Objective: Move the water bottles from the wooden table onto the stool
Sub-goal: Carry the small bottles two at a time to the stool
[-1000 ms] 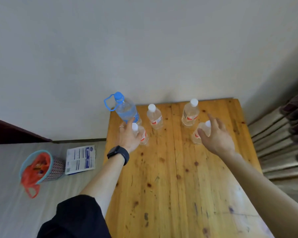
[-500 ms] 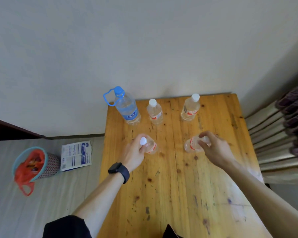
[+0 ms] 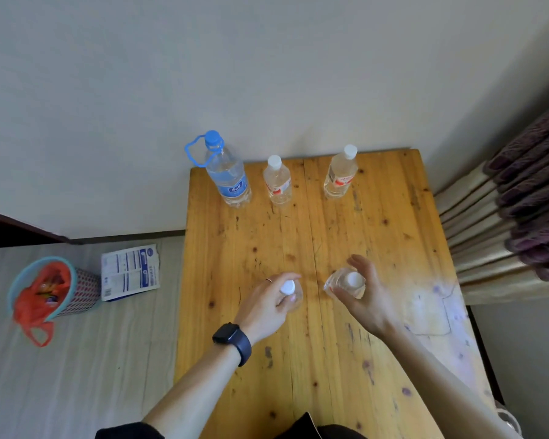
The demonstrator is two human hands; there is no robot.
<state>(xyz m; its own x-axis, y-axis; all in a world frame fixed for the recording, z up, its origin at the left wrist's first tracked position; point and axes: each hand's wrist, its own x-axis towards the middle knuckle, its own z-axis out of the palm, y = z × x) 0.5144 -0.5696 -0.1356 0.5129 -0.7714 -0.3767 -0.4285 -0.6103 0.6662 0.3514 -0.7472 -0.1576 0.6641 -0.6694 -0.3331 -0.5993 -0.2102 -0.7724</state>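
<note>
head view:
left hand (image 3: 268,304): fingers curled round a small bottle (image 3: 290,291), white cap up, above wooden table (image 3: 330,359)
right hand (image 3: 366,297): grips second small bottle (image 3: 346,283), above the table
table back edge: blue-cap bottle (image 3: 229,175), two white-cap bottles (image 3: 278,182) (image 3: 341,174) upright
floor left: bin (image 3: 56,291), leaflet (image 3: 130,272)
</note>
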